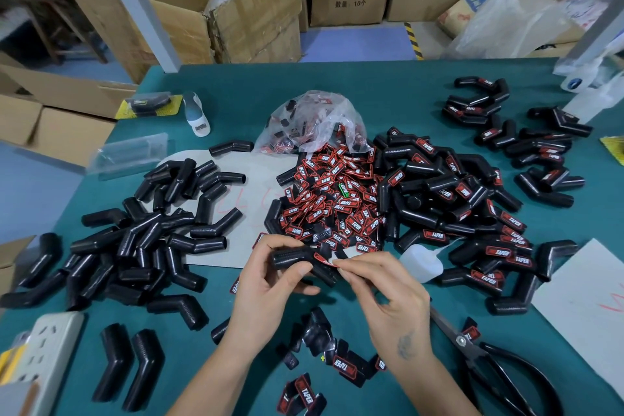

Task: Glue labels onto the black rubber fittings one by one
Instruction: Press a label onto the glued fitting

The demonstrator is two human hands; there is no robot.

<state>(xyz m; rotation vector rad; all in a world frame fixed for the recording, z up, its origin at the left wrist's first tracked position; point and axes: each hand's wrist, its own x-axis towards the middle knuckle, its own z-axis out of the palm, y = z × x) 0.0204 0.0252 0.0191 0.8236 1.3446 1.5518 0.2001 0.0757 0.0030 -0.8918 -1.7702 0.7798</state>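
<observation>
My left hand (270,284) grips a bent black rubber fitting (297,258) just above the green table. My right hand (381,294) pinches a red and black label (325,260) and holds it against the fitting's bend. A heap of loose red and black labels (334,203) lies just beyond my hands, spilling from a clear plastic bag (314,121). Unlabelled black fittings (148,240) are piled at the left. Fittings with labels on them (472,213) are piled at the right. A small white glue bottle (420,262) lies on its side right of my hands.
Black scissors (489,358) lie at the near right beside a grey card sheet (587,307). A white power strip (40,351) sits at the near left. A few labels (341,365) lie between my forearms. Cardboard boxes (236,10) stand behind the table.
</observation>
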